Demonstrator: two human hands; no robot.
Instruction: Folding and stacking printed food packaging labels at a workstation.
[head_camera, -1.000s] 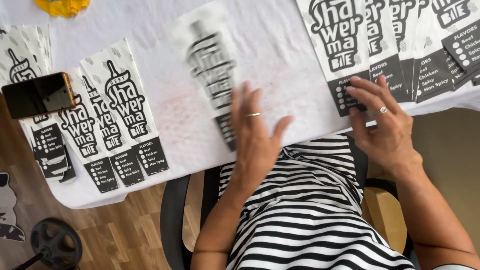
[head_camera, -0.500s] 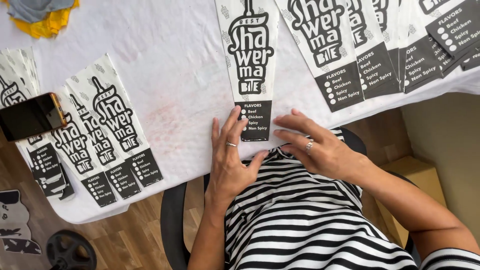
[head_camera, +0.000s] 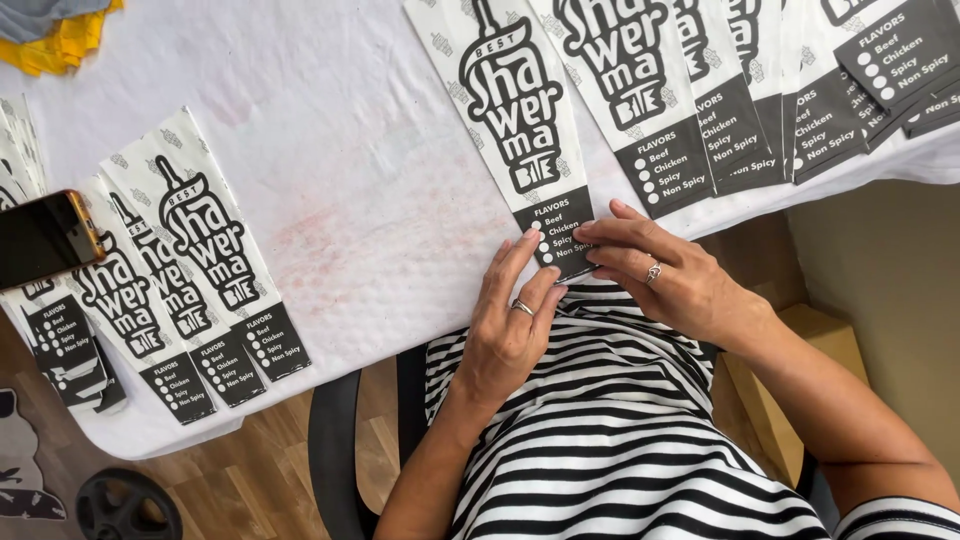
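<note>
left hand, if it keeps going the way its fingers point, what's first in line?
The left hand points up and slightly right; its fingertips already rest on the dark lower end of the printed paper sleeve, so that sleeve comes first.

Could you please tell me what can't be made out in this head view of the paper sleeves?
- Bottom edge of the printed paper sleeve: hidden under the left hand and right hand.
- Sleeve row at upper right: cut off by the frame.
- Smartphone: cut by the left edge, screen dark.

She wears a black-and-white striped top. A ring sits on the left hand (head_camera: 510, 335). Another ring circles a finger of the right hand (head_camera: 668, 283).
</note>
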